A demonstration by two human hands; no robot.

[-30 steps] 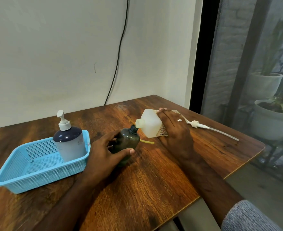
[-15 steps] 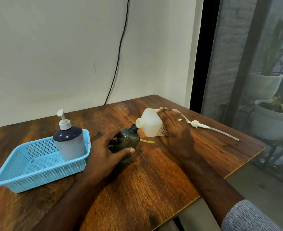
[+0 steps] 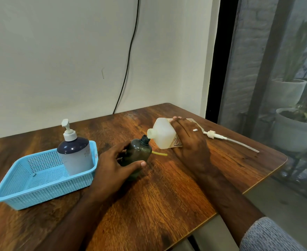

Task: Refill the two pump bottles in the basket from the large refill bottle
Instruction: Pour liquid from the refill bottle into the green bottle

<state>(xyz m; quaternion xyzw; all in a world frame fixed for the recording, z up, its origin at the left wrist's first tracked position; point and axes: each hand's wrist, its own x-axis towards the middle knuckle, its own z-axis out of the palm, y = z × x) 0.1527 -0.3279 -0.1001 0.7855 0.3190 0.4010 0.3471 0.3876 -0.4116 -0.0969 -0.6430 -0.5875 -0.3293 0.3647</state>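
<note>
My left hand (image 3: 115, 164) grips a dark green bottle (image 3: 139, 156) that stands on the table with its pump off and its neck open. My right hand (image 3: 189, 140) holds the large white refill bottle (image 3: 162, 133) tipped over to the left, its open mouth right at the green bottle's neck. A grey pump bottle (image 3: 75, 153) with a dark top and a white pump stands in the right end of the light blue basket (image 3: 22, 194).
A white pump head with its long tube (image 3: 228, 139) lies on the wooden table (image 3: 167, 196) to the right of my right hand. A short yellow tube (image 3: 160, 153) lies behind the green bottle. The table's right edge drops off toward a glass wall and plant pots.
</note>
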